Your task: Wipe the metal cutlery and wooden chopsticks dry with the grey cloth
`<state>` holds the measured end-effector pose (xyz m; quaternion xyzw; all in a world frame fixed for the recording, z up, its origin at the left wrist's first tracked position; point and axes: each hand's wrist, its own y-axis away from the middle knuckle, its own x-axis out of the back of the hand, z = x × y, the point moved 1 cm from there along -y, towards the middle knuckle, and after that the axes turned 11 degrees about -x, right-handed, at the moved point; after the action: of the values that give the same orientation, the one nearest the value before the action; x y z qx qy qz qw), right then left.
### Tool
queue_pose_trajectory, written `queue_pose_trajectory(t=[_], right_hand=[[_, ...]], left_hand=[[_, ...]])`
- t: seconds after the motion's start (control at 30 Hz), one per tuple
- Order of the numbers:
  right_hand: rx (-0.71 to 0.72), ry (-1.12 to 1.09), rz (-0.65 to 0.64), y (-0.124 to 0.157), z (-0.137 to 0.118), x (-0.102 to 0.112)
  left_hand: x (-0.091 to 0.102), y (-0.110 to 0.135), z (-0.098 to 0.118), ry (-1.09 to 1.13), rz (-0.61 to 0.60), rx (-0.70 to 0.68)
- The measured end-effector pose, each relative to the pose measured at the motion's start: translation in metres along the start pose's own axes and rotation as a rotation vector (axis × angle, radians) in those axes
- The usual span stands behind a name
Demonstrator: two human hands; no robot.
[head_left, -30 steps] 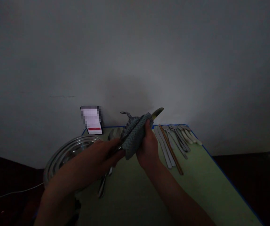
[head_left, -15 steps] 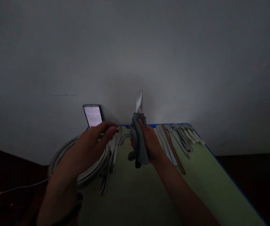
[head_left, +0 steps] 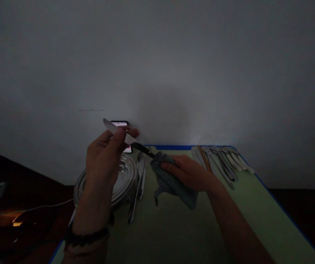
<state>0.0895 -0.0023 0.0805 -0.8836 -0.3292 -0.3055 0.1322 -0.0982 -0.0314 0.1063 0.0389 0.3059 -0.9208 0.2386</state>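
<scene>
A table knife (head_left: 139, 146) is held aslant above the table, its blade pointing up and to the left. My left hand (head_left: 106, 152) pinches the blade between thumb and fingers. Folded in my right hand (head_left: 186, 170) is a grey-green cloth (head_left: 181, 192) with a checked side, wrapped around the end of the knife's dark handle. The fingers beneath the cloth are hidden. Below my left hand lies a stack of shiny metal plates (head_left: 124, 176), with several pieces of cutlery (head_left: 139, 179) beside it.
Several knives, wooden chopsticks (head_left: 204, 156), spoons (head_left: 222, 167) and white-handled pieces (head_left: 240, 163) lie in a row at the right of the green tabletop (head_left: 157, 234). A lit phone (head_left: 120, 123) leans on the wall (head_left: 157, 73). A white cable (head_left: 47, 206) runs at the left.
My left hand has closed on the blade, having been empty. The knife has tilted from upright to leaning left, and my right hand has shifted with the cloth down to its handle end.
</scene>
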Motion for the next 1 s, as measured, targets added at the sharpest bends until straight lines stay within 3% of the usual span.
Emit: queue_pose_trajectory(t=[0.23,0.4,0.5,0.6,0.73,0.83,1.0], right_hand=[[-0.116,0.059,-0.199,0.018,0.013,0.030],[-0.100,0.119,-0.148,0.015,0.011,0.027],[-0.044,0.109,-0.064,0.009,0.007,0.020],[0.007,0.068,-0.011,0.005,0.004,0.013],[0.000,-0.061,0.120,0.001,0.005,0.009],[-0.065,-0.211,0.318,-0.005,0.011,0.008],[-0.125,-0.882,0.741,-0.014,0.022,0.012]], left_hand=[[0.004,-0.004,0.003,0.117,0.015,-0.045],[-0.003,0.002,0.001,0.061,-0.034,-0.033],[-0.018,0.013,-0.001,0.013,-0.155,-0.016],[-0.034,0.022,-0.001,-0.079,-0.361,-0.027],[-0.039,0.023,0.000,-0.385,-0.512,-0.157],[-0.034,0.021,-0.003,-0.526,-0.585,-0.206],[-0.017,0.021,-0.010,-0.510,-0.780,0.040]])
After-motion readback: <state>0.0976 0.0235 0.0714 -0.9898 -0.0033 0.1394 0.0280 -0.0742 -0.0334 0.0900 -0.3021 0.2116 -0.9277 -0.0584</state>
